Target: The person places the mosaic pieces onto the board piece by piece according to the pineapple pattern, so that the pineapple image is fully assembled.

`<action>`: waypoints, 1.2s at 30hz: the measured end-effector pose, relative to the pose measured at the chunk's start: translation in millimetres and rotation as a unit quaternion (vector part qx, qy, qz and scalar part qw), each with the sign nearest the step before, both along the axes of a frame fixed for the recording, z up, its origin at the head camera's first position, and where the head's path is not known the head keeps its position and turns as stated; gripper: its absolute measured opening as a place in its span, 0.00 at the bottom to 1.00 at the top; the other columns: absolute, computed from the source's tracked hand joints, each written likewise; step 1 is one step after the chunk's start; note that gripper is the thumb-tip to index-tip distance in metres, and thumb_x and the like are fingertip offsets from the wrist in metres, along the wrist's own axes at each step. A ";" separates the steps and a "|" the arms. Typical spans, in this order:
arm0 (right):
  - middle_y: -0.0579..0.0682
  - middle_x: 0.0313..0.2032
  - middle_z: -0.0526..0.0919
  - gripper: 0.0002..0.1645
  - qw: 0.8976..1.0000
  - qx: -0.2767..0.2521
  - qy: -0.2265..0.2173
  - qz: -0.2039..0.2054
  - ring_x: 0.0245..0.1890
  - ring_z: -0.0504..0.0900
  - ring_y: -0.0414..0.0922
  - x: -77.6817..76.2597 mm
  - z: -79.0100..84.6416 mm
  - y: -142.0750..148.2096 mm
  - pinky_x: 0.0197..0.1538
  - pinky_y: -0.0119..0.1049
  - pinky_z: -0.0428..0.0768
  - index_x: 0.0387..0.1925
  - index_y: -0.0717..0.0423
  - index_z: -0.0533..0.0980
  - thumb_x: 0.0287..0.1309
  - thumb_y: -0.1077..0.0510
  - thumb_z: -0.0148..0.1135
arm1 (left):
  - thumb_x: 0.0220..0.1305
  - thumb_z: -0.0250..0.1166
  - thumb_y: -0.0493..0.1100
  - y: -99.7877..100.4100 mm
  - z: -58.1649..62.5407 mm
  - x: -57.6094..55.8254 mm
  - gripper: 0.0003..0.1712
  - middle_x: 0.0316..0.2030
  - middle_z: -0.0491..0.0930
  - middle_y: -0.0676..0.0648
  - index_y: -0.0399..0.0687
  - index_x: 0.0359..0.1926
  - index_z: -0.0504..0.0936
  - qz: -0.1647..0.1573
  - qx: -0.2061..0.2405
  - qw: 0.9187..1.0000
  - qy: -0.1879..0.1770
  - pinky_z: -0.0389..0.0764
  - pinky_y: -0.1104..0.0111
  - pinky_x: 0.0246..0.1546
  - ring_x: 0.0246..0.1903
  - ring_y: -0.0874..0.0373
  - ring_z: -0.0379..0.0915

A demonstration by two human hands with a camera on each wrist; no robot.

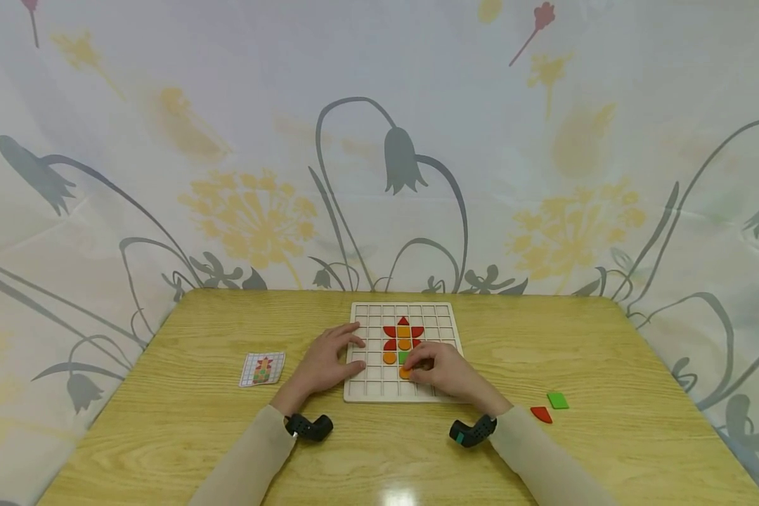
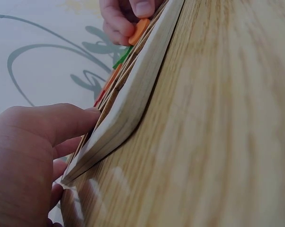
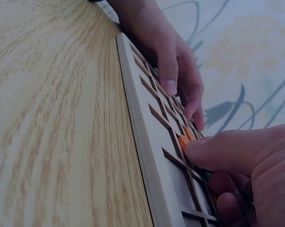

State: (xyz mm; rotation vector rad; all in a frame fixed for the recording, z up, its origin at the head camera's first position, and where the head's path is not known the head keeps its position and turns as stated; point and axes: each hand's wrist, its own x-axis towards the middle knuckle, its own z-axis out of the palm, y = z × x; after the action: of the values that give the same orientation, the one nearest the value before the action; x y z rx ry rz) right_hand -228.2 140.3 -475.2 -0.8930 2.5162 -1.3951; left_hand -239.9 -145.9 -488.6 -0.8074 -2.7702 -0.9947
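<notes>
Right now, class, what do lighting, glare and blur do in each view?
Head: fairly even light, a white glare spot on the table at the bottom edge; left wrist: tilted, pale reflections beside a corner of the board, backdrop soft; right wrist: tilted and dim, the right hand shaded underneath, backdrop hazy.

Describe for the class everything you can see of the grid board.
The grid board is pale and squarish, apparently wood, with rounded corners, a rim and raised strips forming square cells. It lies flat on the table. Red, orange and green pieces sit in its cells. The left hand touches its left edge; the right hand pinches an orange disc at one cell.
</notes>
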 end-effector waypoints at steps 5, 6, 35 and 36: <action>0.46 0.42 0.83 0.07 1.000 -0.002 0.007 0.004 0.38 0.78 0.44 1.3 0.7 0.0 0.38 0.32 0.75 0.38 0.51 0.87 0.58 0.64 0.70 | 0.63 0.68 0.51 0.0 1.5 0.7 0.18 0.71 0.65 0.45 0.50 0.52 0.82 -0.001 0.000 1.000 -0.002 0.57 0.41 0.67 0.70 0.40 0.58; 0.46 0.42 0.84 0.08 1.000 -0.001 0.009 0.004 0.37 0.78 0.43 1.0 0.5 0.3 0.38 0.32 0.76 0.38 0.50 0.87 0.58 0.64 0.70 | 0.63 0.68 0.51 0.0 1.9 1.0 0.18 0.71 0.65 0.45 0.49 0.52 0.82 -0.001 -0.001 1.000 -0.002 0.57 0.41 0.67 0.70 0.40 0.58; 0.53 0.45 0.83 0.09 0.997 0.017 -0.021 -0.066 0.38 0.79 0.44 7.7 12.8 100.6 0.38 0.34 0.79 0.44 0.57 0.84 0.62 0.62 0.67 | 0.64 0.67 0.52 -1.1 1.4 0.6 0.20 0.72 0.64 0.46 0.50 0.53 0.82 0.000 -0.011 1.000 -0.003 0.56 0.42 0.68 0.70 0.41 0.57; 0.53 0.44 0.83 0.09 0.998 0.019 -0.022 -0.062 0.39 0.79 0.43 8.8 12.4 105.3 0.40 0.33 0.79 0.44 0.57 0.84 0.62 0.61 0.68 | 0.64 0.67 0.52 -1.1 1.3 0.4 0.20 0.72 0.64 0.46 0.50 0.53 0.82 0.001 -0.012 1.000 -0.003 0.56 0.42 0.68 0.70 0.41 0.57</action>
State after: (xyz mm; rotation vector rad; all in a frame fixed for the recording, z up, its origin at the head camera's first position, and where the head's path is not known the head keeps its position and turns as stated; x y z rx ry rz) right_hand -219.4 245.5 -462.7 -0.7026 2.5950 -1.3792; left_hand -239.5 -147.0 -487.4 -0.8057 -2.7918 -0.9680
